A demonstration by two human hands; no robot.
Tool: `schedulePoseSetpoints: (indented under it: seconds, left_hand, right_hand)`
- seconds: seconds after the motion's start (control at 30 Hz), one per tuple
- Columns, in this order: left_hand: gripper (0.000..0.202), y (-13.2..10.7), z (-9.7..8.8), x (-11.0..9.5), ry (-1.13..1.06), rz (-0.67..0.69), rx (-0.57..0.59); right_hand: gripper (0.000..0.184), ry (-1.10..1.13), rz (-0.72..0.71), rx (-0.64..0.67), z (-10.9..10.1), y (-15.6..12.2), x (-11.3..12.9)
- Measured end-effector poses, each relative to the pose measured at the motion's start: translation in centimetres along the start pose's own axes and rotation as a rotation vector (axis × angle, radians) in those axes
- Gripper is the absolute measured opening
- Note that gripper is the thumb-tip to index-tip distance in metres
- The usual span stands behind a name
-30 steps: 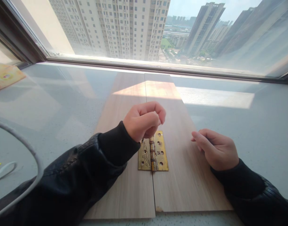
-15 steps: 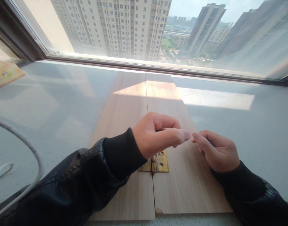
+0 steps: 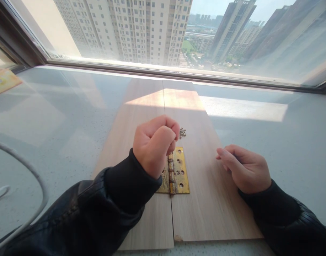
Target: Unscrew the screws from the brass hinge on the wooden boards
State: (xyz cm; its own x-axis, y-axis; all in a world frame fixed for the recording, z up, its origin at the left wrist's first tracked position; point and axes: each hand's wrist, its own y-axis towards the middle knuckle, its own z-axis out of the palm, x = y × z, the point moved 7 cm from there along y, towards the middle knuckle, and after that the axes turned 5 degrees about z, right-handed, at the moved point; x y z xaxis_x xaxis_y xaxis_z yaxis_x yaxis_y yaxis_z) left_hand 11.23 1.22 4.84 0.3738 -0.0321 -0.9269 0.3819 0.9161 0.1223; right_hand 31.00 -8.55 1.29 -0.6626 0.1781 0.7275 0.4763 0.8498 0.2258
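Observation:
My left hand (image 3: 157,144), curled into a fist, hovers over the left part of a brass-coloured, worn hinge (image 3: 181,169). Whatever may be inside that fist is hidden. The hinge lies opened flat across the seam between the left board (image 3: 141,220) and the right board (image 3: 205,213), both of pale wood. Beyond the fist, a small pile of screws (image 3: 182,133) rests on the right board, partly covered by my fingers. My right hand (image 3: 245,169) is at the right board's edge, thumb and fingertips pinched together; anything between them is too small to make out.
The boards lie on a pale speckled sill (image 3: 285,167) below a window frame (image 3: 178,73). A white cable (image 3: 36,177) loops at the left, by my sleeve. An orange-yellow packet (image 3: 4,81) lies at the far left. Sunlight crosses the boards' far end.
My left hand has moved left, away from my right hand, and its outstretched fingers have curled into a fist. More of the hinge and the screws now show. My right hand has stayed nearly still.

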Motion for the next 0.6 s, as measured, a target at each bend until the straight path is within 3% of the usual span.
schedulePoseSetpoints:
  seconds: [0.13,0.17,0.27,0.37,0.5,0.6]
  left_hand:
    - [0.013,1.0,1.0,0.8,-0.038,-0.147,0.23]
    - [0.012,1.0,0.8,0.7,-0.007,-0.137,0.217]
    - [0.007,-0.1,-1.1,-1.1,0.269,0.102,-0.063]
    - [0.01,-1.7,-0.7,-1.3,0.305,0.136,-0.106]
    - [0.011,-1.1,0.2,-0.5,0.081,0.11,-0.016]
    - [0.011,0.6,0.4,0.5,0.008,-0.032,0.151]
  right_hand:
    - [0.038,0.008,-0.001,-0.004,0.0,0.0,-0.1]
    - [0.038,0.011,-0.002,-0.005,0.0,0.0,-0.1]
    - [0.038,0.017,-0.004,-0.001,0.0,0.0,-0.2]
    - [0.039,0.014,0.002,0.006,0.1,0.0,-0.2]
    - [0.039,0.007,0.011,0.008,0.1,0.0,-0.2]
    - [0.038,0.012,0.01,0.007,0.1,0.0,-0.3]
